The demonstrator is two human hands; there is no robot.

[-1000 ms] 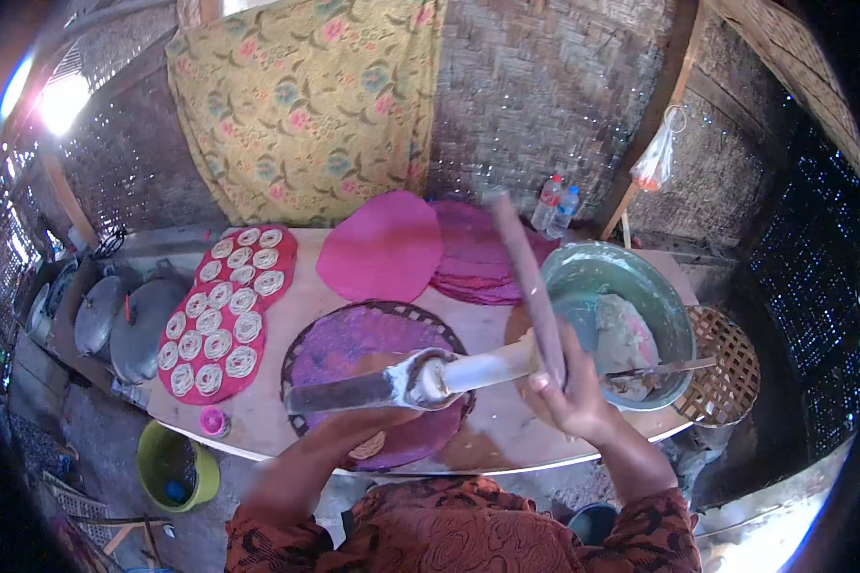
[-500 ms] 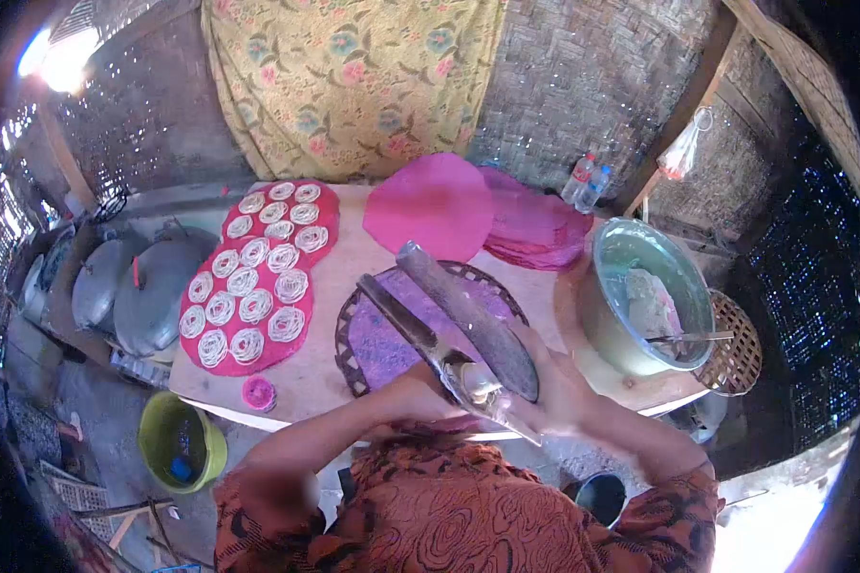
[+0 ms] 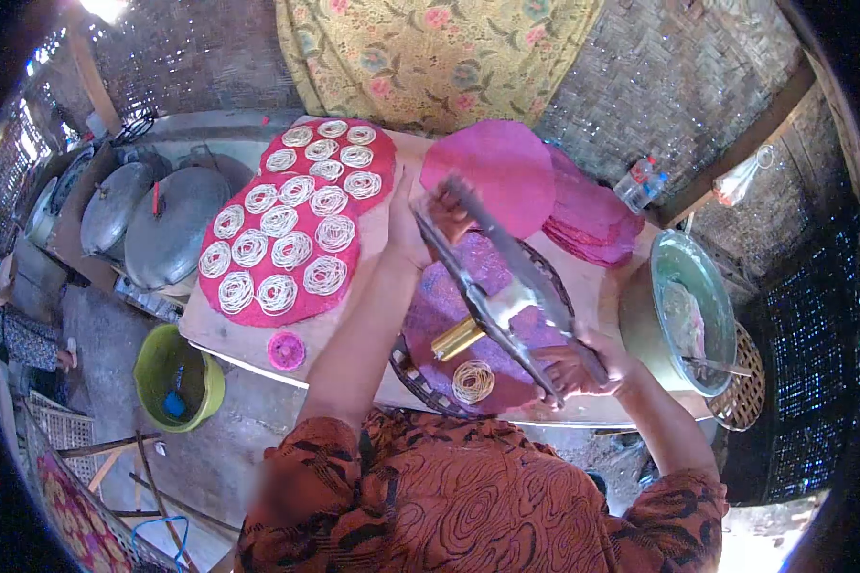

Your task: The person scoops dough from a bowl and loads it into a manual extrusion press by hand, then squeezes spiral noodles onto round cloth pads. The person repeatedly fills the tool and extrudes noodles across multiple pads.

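A two-handled noodle press (image 3: 487, 320) with a brass cylinder is held slantwise over a round purple mat (image 3: 430, 286). My left hand (image 3: 419, 229) is closed around the far ends of its long bars. At the near ends, my right hand (image 3: 583, 368) grips the press with its fingers curled. On the mat, beside the brass cylinder, lies one round nest of thin pale strands (image 3: 473, 381). The mat rests in a dark woven tray (image 3: 406, 371). White dough shows in the middle of the press.
Left of the tray, red mats (image 3: 301, 205) carry several white strand nests. Pink round mats (image 3: 492, 177) are stacked behind. A green bucket (image 3: 655, 320) with dough and a utensil stands right. Nearby are a small pink container (image 3: 286, 350), lidded pots (image 3: 177, 229) and two bottles (image 3: 640, 186).
My left hand has moved from the near part of the press to its far bar ends. The brass cylinder and a strand nest on the purple mat now show. The view has shifted.
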